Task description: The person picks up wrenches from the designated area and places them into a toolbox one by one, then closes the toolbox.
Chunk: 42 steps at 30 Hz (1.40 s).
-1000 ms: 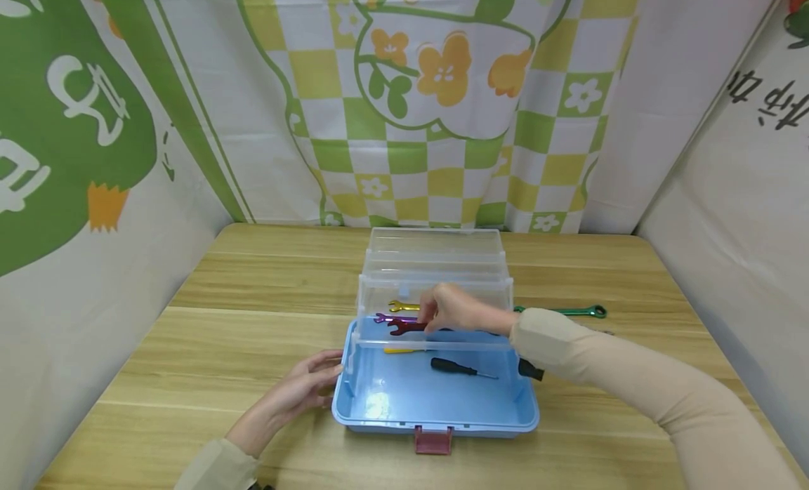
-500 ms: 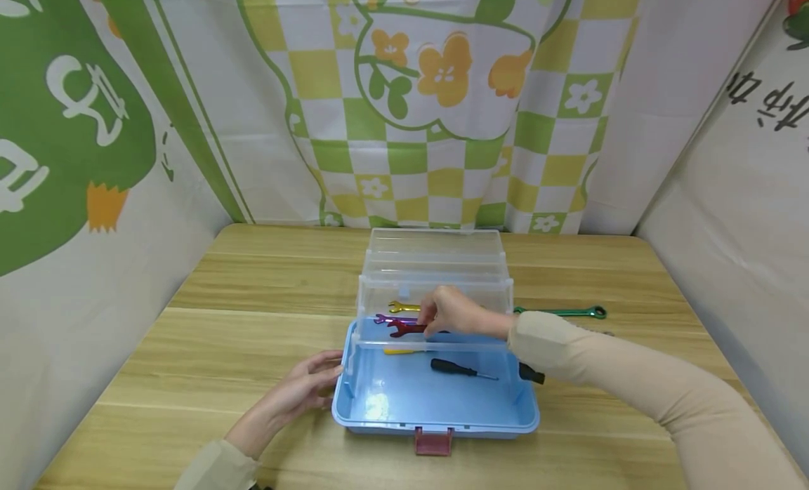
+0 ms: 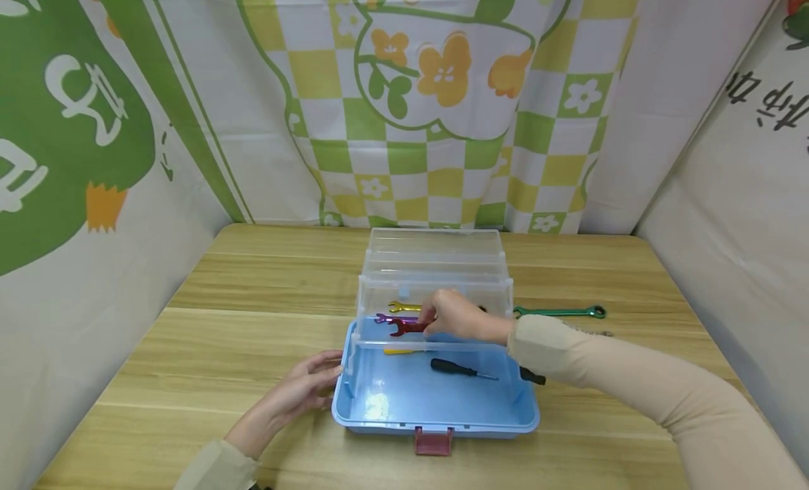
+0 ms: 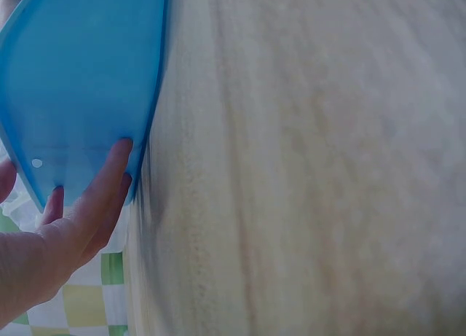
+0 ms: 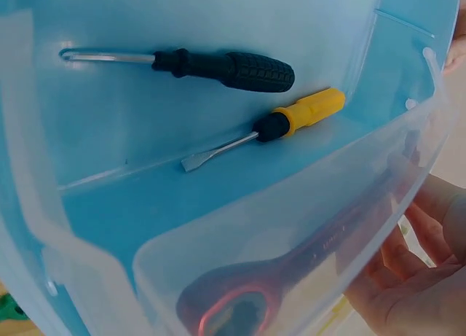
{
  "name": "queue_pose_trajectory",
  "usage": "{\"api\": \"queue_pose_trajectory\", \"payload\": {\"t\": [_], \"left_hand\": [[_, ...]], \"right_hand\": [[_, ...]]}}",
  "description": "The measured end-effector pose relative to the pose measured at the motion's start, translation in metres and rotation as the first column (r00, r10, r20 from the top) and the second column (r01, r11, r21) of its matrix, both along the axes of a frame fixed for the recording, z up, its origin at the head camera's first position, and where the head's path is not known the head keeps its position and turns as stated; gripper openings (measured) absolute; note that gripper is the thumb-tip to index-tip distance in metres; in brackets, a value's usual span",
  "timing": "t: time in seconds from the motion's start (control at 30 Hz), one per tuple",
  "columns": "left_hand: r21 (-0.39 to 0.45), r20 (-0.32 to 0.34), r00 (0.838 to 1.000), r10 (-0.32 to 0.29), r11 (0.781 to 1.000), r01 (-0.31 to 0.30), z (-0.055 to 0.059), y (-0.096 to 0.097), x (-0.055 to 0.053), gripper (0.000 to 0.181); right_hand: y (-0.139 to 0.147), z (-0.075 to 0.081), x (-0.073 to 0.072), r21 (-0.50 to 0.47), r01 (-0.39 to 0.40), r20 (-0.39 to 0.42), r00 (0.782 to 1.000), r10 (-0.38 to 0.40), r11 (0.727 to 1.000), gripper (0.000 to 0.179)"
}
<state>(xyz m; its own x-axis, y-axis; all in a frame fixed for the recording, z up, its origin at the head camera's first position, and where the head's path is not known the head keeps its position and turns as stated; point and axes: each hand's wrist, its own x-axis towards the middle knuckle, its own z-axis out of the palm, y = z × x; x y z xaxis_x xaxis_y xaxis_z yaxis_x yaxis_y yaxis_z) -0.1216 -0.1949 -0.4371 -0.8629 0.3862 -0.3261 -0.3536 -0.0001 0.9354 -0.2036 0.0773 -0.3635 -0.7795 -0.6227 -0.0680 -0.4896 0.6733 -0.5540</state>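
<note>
A blue toolbox (image 3: 436,402) stands with its translucent trays (image 3: 436,346) raised at the back. My right hand (image 3: 456,314) pinches a red combination wrench (image 3: 402,328) at the front tray, its open-ended jaw pointing left. In the right wrist view, the wrench's ring end (image 5: 229,307) shows through the tray wall. A purple wrench (image 3: 388,319) and a yellow wrench (image 3: 402,307) lie just behind, partly hidden by my hand. My left hand (image 3: 303,385) rests with extended fingers against the box's left wall.
A black screwdriver (image 3: 451,367) and a yellow-handled screwdriver (image 3: 398,351) lie on the box's floor. Right of the box are a green wrench (image 3: 562,312), a silver tool (image 3: 594,332) partly behind my sleeve, and a black handle (image 3: 533,375). A red latch (image 3: 433,442) hangs in front.
My right hand has lowered very slightly with the red wrench. My left hand has stayed against the box.
</note>
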Motion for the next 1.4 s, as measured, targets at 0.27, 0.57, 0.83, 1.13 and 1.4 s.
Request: {"api": "queue_pose_trajectory", "payload": {"t": [0.27,0.57,0.83,1.13,1.4], "left_hand": [[-0.01,0.006,1.0,0.002,1.0,-0.002,-0.001,0.0,-0.001,0.06],[0.001,0.01,1.0,-0.003,1.0,0.003,-0.002,-0.001,-0.001,0.06],[-0.001,0.006,1.0,-0.003,1.0,0.003,-0.001,-0.001,-0.001,0.06],[-0.001,0.004,1.0,-0.008,1.0,0.008,-0.001,0.0,0.0,0.061],[0.012,0.007,1.0,-0.014,1.0,0.014,0.0,-0.001,0.0,0.06]], "right_hand": [[-0.001,0.0,0.001,0.087,-0.03,-0.066,0.997,0.036,0.996,0.013],[-0.002,-0.001,-0.002,0.097,-0.044,-0.073,0.996,0.051,0.994,0.012],[-0.001,0.001,0.0,0.107,-0.038,-0.064,0.997,0.045,0.994,0.014],[0.008,0.007,-0.001,0.012,-0.091,-0.012,0.996,0.091,0.996,0.017],[0.027,0.017,0.002,-0.044,-0.166,-0.062,0.985,0.163,0.985,0.018]]}}
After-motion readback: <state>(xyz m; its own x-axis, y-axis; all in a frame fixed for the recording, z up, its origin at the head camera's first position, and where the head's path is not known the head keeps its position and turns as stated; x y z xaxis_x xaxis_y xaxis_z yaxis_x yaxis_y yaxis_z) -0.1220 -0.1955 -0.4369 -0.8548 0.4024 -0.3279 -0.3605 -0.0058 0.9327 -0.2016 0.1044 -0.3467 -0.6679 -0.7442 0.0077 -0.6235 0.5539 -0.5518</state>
